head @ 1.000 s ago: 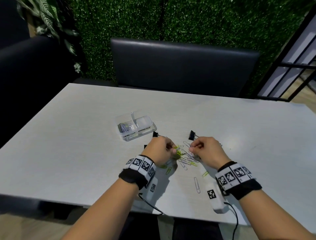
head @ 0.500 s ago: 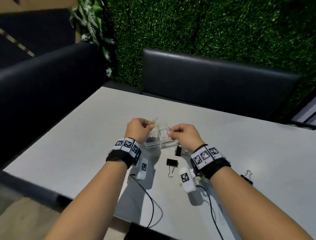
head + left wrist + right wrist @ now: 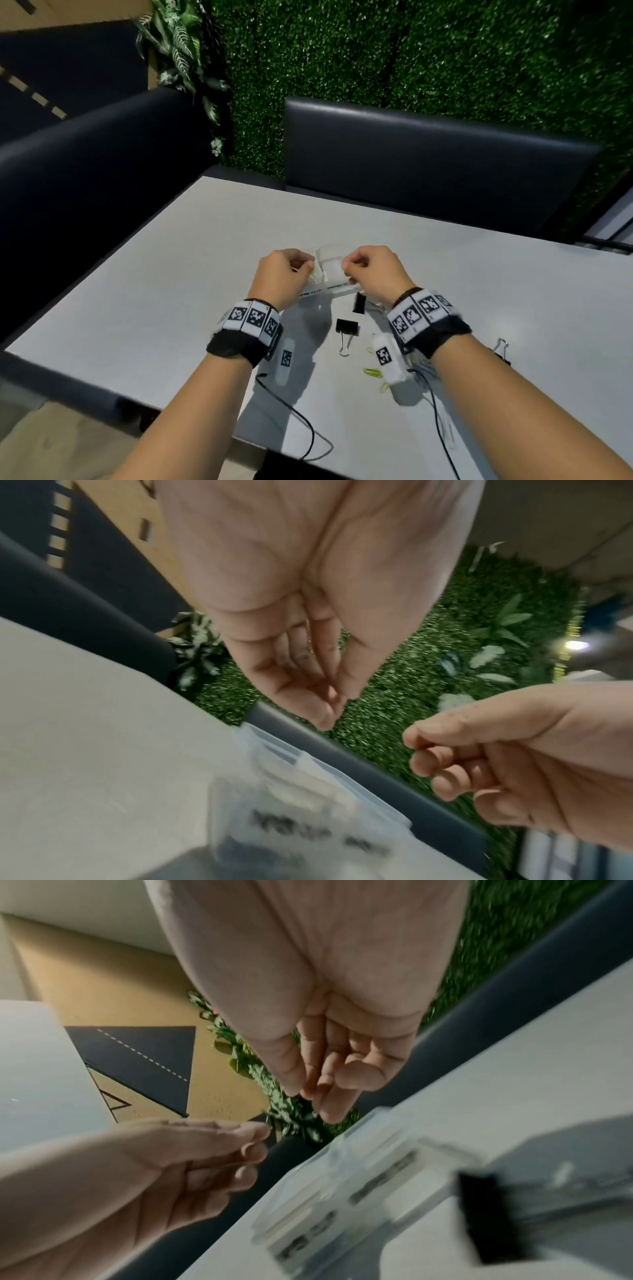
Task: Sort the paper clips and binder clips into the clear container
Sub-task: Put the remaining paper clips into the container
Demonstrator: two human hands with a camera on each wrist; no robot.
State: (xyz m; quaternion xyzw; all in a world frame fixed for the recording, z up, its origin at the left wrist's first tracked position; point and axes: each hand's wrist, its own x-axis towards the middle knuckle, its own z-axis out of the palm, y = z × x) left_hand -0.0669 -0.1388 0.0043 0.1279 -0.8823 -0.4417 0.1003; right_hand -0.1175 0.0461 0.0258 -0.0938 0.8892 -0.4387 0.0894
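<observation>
The clear container [image 3: 331, 271] stands on the grey table [image 3: 164, 294], partly hidden by both hands; it is blurred in the wrist views [image 3: 308, 777] [image 3: 359, 1175]. My left hand [image 3: 306, 265] hovers over its left part, fingertips bunched; a blurred yellow-green streak shows just under them, and whether it is held is unclear. My right hand [image 3: 346, 263] hovers over the right part, fingers curled, with no clip seen in it. Black binder clips [image 3: 346, 327] [image 3: 359, 303] lie in front of the container. Yellow-green paper clips [image 3: 373, 372] lie nearer me.
A third binder clip [image 3: 500, 349] lies right of my right wrist. Cables [image 3: 308, 435] run from the wrist cameras over the table's near edge. Dark benches [image 3: 428, 157] line the far and left sides, with a green hedge wall behind.
Both hands rose from the clip pile and moved to the container. Half a second ago each pinched a paper clip sticking up; now no clip sticks out of either hand.
</observation>
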